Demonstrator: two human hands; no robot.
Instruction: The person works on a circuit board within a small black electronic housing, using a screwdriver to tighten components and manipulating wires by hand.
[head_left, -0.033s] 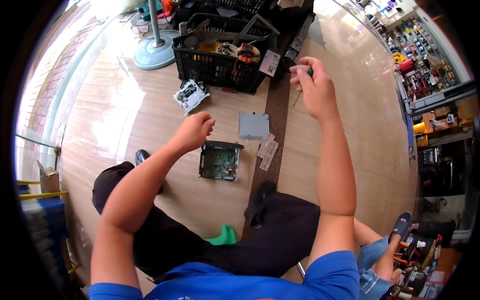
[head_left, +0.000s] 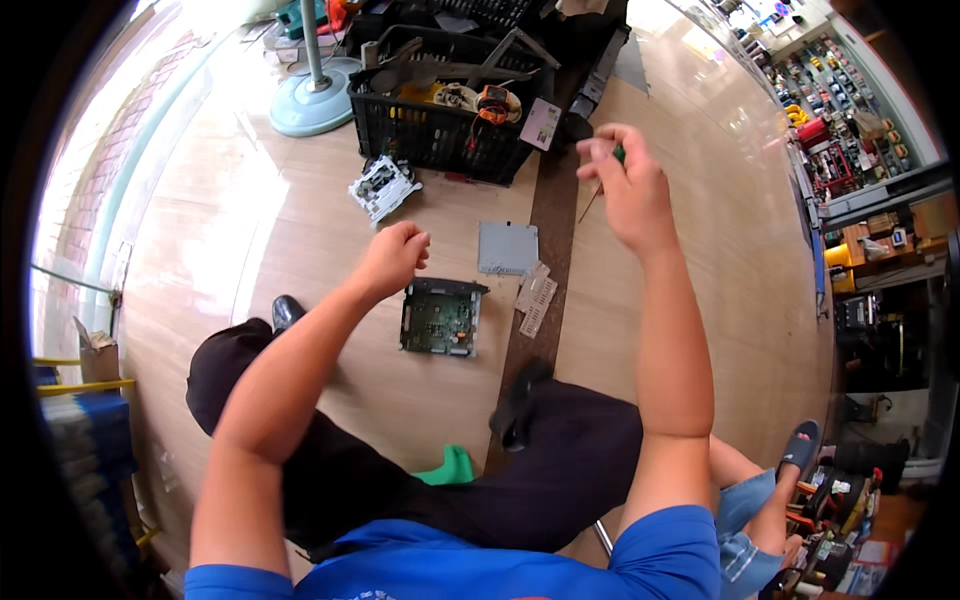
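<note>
My right hand (head_left: 632, 195) is raised over the floor on the right, fingers curled around a small screwdriver with a green handle (head_left: 619, 154). Its thin shaft points down and to the left. My left hand (head_left: 396, 258) is closed just above an open metal case with a green circuit board (head_left: 440, 322); whatever its fingertips may pinch is hidden. Right of that hand, a flat grey metal cover (head_left: 508, 249) lies on the floor. A perforated metal plate (head_left: 537, 301) lies by the cover's lower corner. Beyond my left hand sits a white-and-black mechanism (head_left: 383, 190).
A black plastic crate (head_left: 420, 137) full of tools and a multimeter (head_left: 493, 98) stands at the far side. Left of it is a round pale-blue stand base (head_left: 312, 98). Another person's slippered foot (head_left: 800, 448) is at the right. Green fabric (head_left: 450, 467) shows between my legs.
Very little differs. The floor items shift slightly in the picture, and the right hand's fingers and screwdriver tilt a little. Both hands stay in nearly the same places.
</note>
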